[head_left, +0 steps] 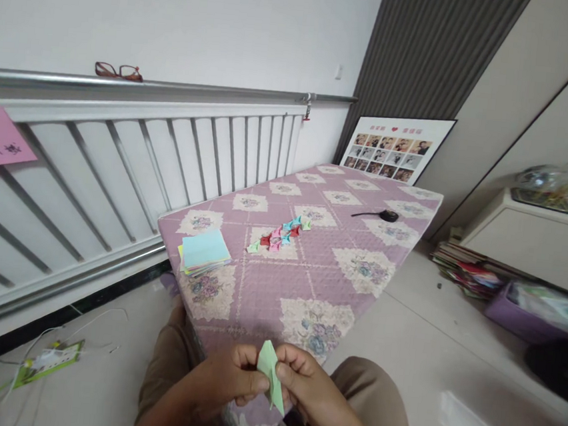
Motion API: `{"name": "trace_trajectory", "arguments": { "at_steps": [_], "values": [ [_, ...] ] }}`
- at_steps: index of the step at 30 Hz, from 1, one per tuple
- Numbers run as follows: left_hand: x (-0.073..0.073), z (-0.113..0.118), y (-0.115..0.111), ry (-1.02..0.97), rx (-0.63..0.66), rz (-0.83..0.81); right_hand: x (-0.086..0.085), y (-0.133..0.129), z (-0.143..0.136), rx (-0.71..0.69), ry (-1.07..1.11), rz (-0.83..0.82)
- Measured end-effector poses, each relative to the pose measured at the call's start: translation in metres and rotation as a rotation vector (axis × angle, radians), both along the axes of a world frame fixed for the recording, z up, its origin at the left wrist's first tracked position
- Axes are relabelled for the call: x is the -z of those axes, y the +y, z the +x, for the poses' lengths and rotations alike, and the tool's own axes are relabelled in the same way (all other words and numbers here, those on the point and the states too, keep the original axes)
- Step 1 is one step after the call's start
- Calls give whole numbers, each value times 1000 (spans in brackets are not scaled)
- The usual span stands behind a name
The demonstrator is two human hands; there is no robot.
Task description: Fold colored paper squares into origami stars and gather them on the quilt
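Observation:
A folded piece of light green paper (269, 376) is pinched between both hands, above the near corner of the table. My left hand (230, 383) grips its left side with thumb and fingers. On the right side, my right hand (308, 388) holds it between thumb and bent fingers. Farther up the purple flowered cloth lie several small folded paper pieces (275, 245) in red, pink, blue and green, set close together in a slanting group. A stack of coloured square paper (204, 251), light blue on top, rests near the left edge.
A dark spoon-like object (388, 216) lies toward the table's right side. The flowered tablecloth (307, 282) reaches up to a white radiator (159, 154). A framed photo board (395, 147) leans at the far end. On the floor at left is a power strip (51, 361) with cables.

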State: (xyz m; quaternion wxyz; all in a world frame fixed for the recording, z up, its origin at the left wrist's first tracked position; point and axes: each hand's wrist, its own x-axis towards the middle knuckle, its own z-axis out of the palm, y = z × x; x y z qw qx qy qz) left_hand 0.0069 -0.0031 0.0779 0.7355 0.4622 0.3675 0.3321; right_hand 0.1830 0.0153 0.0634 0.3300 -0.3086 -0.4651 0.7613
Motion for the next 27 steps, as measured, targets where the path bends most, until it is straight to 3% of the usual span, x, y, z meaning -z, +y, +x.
{"name": "trace_trajectory", "arguments": {
  "at_steps": [10,16,27],
  "values": [
    [0,0,-1,38,27,-36,10,2,3,-41,26,-20],
    [-2,1,-1,28,46,17,7,3,0,-31,20,-14],
    [19,6,6,113,-325,12,-3,-1,-7,99,-40,72]
  ]
}}
